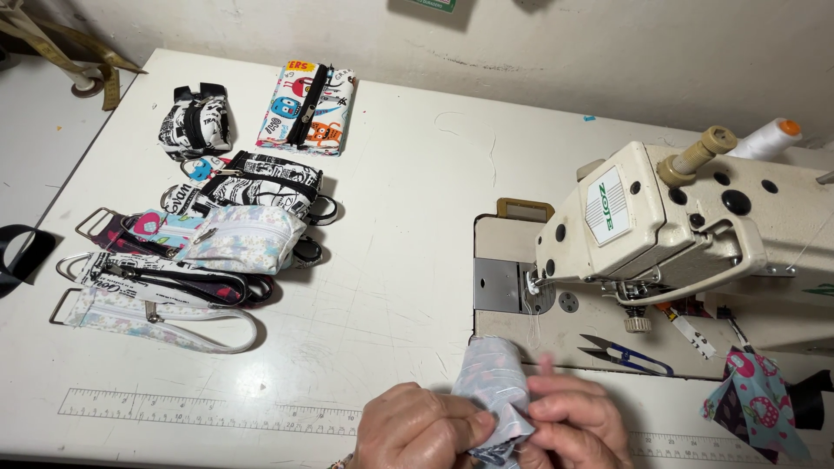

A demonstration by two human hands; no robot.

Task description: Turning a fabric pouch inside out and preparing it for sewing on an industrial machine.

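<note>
- A white work surface (408,208) fills the view from above, with a ruler scale (208,412) set along its near edge.
- At far left, a heap of finished small fabric pouches and wrist straps (187,252) lies on the surface; most are black-and-white print, and one is pale floral with a zip.
- Behind that heap, near the wall, sit a small black-and-white pouch (195,123) and a flat zip pouch with bright cartoon monsters (306,107), just apart from each other.
- At the bottom centre, the left hand (417,430) is closed, pinching a small folded piece of pale grey printed fabric (495,373) between thumb and fingers.
- The fabric piece stands up between both hands, just in front of the needle plate (499,285).
- The right hand (578,421) touches the left, fingers curled and gripping the same fabric from the other side; it is slightly blurred.
- Right of the hands, blue-handled thread snips (624,354) lie on the machine bed.
- A cream sewing machine (669,217) takes up the right side, with a white thread cone (764,139) behind it.
- At far right, a dark scrap with pink printed shapes (756,404) lies near the surface edge.
</note>
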